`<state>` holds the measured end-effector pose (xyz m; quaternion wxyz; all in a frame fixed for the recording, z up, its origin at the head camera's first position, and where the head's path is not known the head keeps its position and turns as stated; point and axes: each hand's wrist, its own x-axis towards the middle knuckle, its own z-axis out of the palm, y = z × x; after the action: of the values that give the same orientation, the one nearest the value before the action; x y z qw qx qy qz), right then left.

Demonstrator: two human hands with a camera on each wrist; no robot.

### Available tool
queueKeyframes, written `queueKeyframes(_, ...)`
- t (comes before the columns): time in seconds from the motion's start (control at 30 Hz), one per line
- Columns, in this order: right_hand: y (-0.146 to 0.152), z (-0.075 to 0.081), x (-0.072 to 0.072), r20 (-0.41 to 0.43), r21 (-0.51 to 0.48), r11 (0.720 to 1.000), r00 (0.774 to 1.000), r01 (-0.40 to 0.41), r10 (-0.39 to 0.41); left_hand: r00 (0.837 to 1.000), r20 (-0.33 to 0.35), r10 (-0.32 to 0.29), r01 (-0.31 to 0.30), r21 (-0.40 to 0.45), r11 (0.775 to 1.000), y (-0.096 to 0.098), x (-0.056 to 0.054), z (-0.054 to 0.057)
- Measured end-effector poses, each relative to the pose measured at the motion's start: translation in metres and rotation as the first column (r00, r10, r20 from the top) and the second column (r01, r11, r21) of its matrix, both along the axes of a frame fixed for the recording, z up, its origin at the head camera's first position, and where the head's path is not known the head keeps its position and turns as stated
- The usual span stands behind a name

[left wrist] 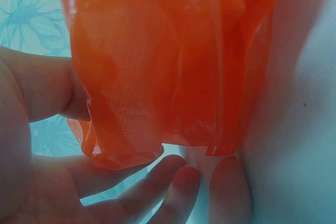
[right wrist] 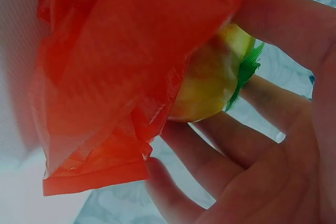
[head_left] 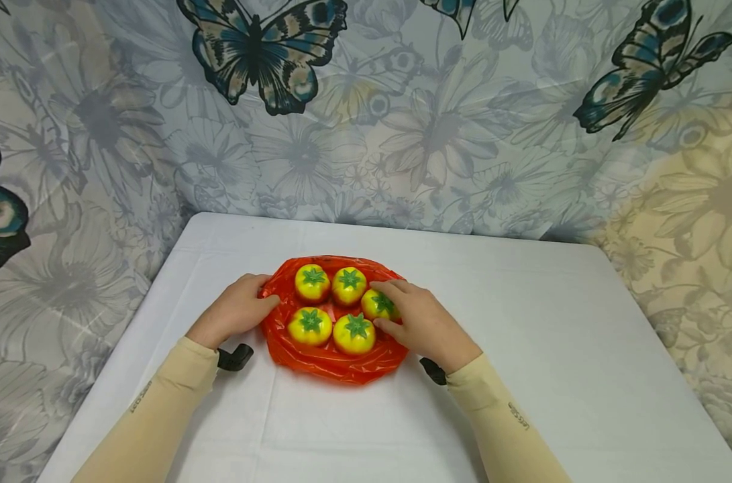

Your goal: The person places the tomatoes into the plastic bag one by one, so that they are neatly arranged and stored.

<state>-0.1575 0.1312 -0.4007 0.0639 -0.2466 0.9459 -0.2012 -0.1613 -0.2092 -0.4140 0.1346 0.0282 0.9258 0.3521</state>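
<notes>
A red plastic bag (head_left: 335, 367) lies spread on the table, its rim folded down around several yellow-red artificial tomatoes (head_left: 310, 327) with green star-shaped leaves. At the bag's left edge my left hand (head_left: 240, 307) holds the rim, thumb on the upper side. In the left wrist view the thumb tip disappears behind the red plastic (left wrist: 131, 77) and the other fingers spread below it. My right hand (head_left: 429, 325) holds the rightmost tomato (head_left: 378, 305) between thumb and fingers. The right wrist view shows that tomato (right wrist: 210, 80) partly covered by the bag's side (right wrist: 121, 72).
A white cloth covers the table (head_left: 523, 322). Behind it hangs a butterfly-and-flower backdrop (head_left: 366, 134), which continues along both sides. Black wrist-worn pieces show under the left wrist (head_left: 235, 357) and the right wrist (head_left: 432, 371).
</notes>
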Motion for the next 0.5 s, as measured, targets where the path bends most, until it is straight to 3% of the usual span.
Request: queueKeyframes(0.5,-0.0039,-0.0073,0.0015,-0.023,0.038,0.999,1.0,-0.012,0.013,1.0,0.003,0.0,0.0,-0.004,1.0,0.0011,0.0021,0.0002)
